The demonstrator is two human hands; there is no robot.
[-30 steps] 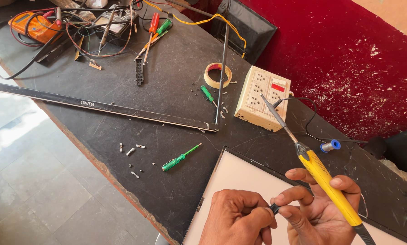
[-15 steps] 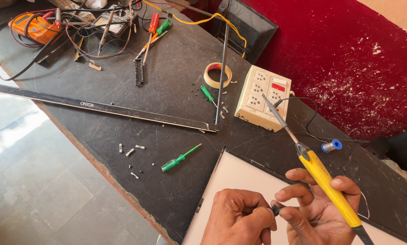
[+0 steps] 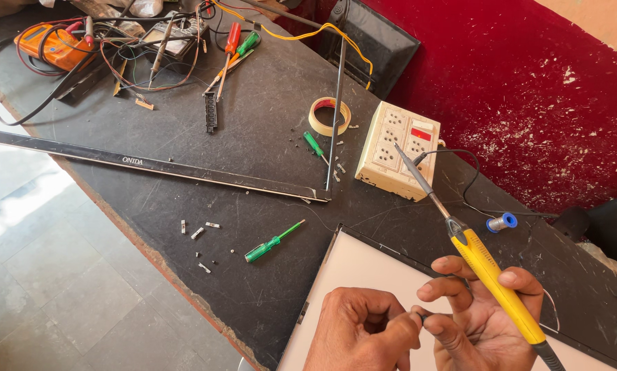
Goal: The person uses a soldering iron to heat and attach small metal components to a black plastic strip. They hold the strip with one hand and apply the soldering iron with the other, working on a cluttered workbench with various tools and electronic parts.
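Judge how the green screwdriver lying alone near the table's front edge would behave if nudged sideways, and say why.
The green screwdriver would probably roll, since its handle looks rounded and it lies flat on the smooth dark table. It likely feels light and stiff, being small with a thin metal shaft. Lying near the table's edge, it might roll off.

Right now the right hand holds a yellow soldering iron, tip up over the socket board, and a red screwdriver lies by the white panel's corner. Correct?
Not quite: the head view shows the screwdriver is green. The right hand does hold the yellow soldering iron.
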